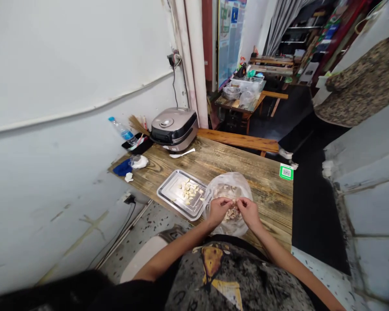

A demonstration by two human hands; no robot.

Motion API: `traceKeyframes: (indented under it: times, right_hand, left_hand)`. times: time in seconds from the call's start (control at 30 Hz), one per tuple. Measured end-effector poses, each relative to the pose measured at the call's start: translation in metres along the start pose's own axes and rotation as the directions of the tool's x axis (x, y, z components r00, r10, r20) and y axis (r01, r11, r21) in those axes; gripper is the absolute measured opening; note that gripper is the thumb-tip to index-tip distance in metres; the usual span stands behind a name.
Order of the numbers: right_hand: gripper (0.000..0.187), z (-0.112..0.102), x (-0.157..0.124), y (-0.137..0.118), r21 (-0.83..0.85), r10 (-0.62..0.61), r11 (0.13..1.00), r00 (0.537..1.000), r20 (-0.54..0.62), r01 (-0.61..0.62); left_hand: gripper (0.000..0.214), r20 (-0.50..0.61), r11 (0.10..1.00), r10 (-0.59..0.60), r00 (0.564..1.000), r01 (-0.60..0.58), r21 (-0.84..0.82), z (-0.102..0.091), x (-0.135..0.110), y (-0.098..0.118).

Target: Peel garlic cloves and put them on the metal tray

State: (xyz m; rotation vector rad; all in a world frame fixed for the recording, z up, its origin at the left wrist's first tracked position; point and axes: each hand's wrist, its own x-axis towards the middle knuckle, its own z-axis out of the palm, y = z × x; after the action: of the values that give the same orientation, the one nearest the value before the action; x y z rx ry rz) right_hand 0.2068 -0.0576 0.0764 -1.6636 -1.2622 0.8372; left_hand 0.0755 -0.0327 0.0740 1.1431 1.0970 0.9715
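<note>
My left hand [219, 211] and my right hand [249, 212] meet over an open clear plastic bag [243, 181]. Both are closed in a pinch on one small pale piece, which looks like a garlic clove [234, 201]; the fingertips partly cover it. Inside the bag lie loose garlic cloves [231, 214] and bits of skin. Just left of the bag, a shallow metal tray [168, 190] carries several pale peeled garlic cloves [188, 190], spread toward its right side.
A rice cooker [174, 125] stands at the table's back, with a white spoon [182, 153] before it. Left of it are a black tray [142, 146], a water bottle [125, 131] and a blue cloth [122, 167]. A person in a patterned top [366, 82] stands at right.
</note>
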Motion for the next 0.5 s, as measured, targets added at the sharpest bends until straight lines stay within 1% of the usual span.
traceKeyframes:
  times: [0.07, 0.17, 0.27, 0.37, 0.43, 0.5]
  right_hand:
    - [0.028, 0.002, 0.002, 0.002, 0.127, 0.065, 0.990, 0.997, 0.029, -0.068]
    - [0.026, 0.005, 0.003, 0.005, 0.213, 0.110, 0.970, 0.993, 0.050, -0.119]
    - [0.026, 0.007, 0.005, 0.014, 0.210, 0.136, 0.967, 0.989, 0.066, -0.147]
    - [0.027, 0.008, 0.008, 0.027, 0.179, 0.158, 0.969, 0.985, 0.071, -0.168]
    - [0.029, 0.007, 0.009, 0.034, 0.167, 0.185, 0.966, 0.978, 0.093, -0.199]
    - [0.034, 0.004, 0.009, 0.035, 0.174, 0.230, 0.953, 0.967, 0.112, -0.247]
  left_hand:
    - [0.022, 0.005, 0.995, -0.041, 0.999, 0.041, -0.091, 0.000, 0.001, -0.001]
    - [0.026, 0.028, 0.976, -0.089, 0.996, 0.093, -0.199, -0.001, 0.001, -0.002]
    - [0.030, 0.050, 0.931, -0.150, 0.987, 0.158, -0.330, 0.000, 0.001, -0.001]
    - [0.031, 0.067, 0.855, -0.232, 0.970, 0.236, -0.462, 0.000, 0.001, 0.003]
    - [0.031, 0.100, 0.809, -0.260, 0.960, 0.273, -0.521, -0.001, 0.002, 0.005]
    - [0.031, 0.125, 0.786, -0.270, 0.955, 0.294, -0.544, -0.002, 0.003, 0.006]
